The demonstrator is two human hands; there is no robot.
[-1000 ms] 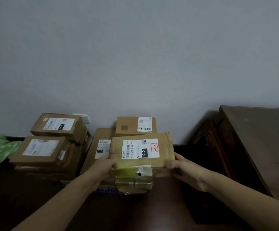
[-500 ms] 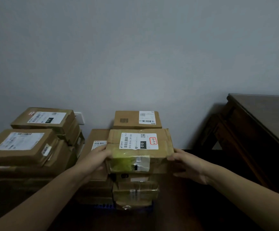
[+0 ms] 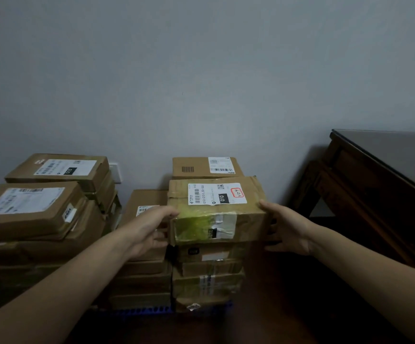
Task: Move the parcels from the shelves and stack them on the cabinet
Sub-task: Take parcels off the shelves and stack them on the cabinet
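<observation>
A brown cardboard parcel [image 3: 243, 214] with a white label and yellow-green tape on its front is held from both sides, at the top of the middle stack of parcels [image 3: 209, 276]. My left hand [image 3: 152, 229] grips its left end, thumb on the top edge. My right hand [image 3: 286, 229] grips its right end the same way. Whether the parcel rests on the stack or hangs just above it, I cannot tell. The dark wooden cabinet top [image 3: 288, 306] runs under the stacks.
Another stack of labelled parcels [image 3: 40, 214] stands to the left, and more parcels [image 3: 201, 167] stand behind against the grey wall. A dark wooden table [image 3: 385, 165] stands at the right. A blue plastic edge [image 3: 142, 311] shows under the middle stacks.
The parcel stays gripped between both hands and has shifted slightly up and right in view. More of the stack beneath it shows than a second ago.
</observation>
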